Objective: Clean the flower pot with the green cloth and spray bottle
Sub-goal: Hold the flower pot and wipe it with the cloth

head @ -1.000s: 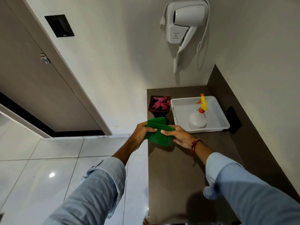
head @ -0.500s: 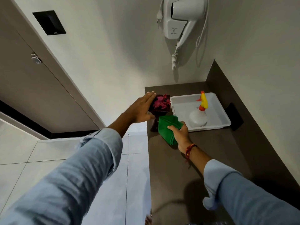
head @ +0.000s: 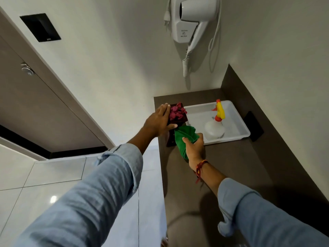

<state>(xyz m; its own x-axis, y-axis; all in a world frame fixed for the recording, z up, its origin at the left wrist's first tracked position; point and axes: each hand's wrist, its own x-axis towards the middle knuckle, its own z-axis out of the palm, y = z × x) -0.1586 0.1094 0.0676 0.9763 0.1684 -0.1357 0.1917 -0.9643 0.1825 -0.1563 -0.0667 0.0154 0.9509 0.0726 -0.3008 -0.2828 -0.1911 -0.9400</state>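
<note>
Left hand (head: 159,122) is clamped on the pot (head: 178,120), palm over its left rim, fingers reaching along the top edge and thumb wrapped across the near side. Right hand (head: 194,148) grips the cloth (head: 183,138), bunched in the fist, with the green fabric pushed up against the pot's near right corner. The cloth touches the pot just below the thumb of the left hand, and the rest of it trails down under the right palm toward the tabletop (head: 231,166).

The pot is dark and square, sitting at the far left corner of the tabletop, filled with reddish-pink petals (head: 177,111). Its lower part shows dark between the two hands.

Just to its right lies a white tray (head: 236,120), its left edge right beside the pot. The spray bottle (head: 214,129) stands upright inside the tray, clear body, orange collar, yellow trigger head, untouched, near the right hand but apart from it. A small black object (head: 253,126) leans at the wall just past the tray's right side.

A red thread band (head: 200,167) circles the right wrist, and both forearms wear light blue sleeves (head: 110,184) rolled back.

Higher up, a white hair dryer (head: 190,20) hangs in its wall holder with its coiled cord dangling. To the left are a brown door (head: 35,104) and glossy floor tiles (head: 44,175).
</note>
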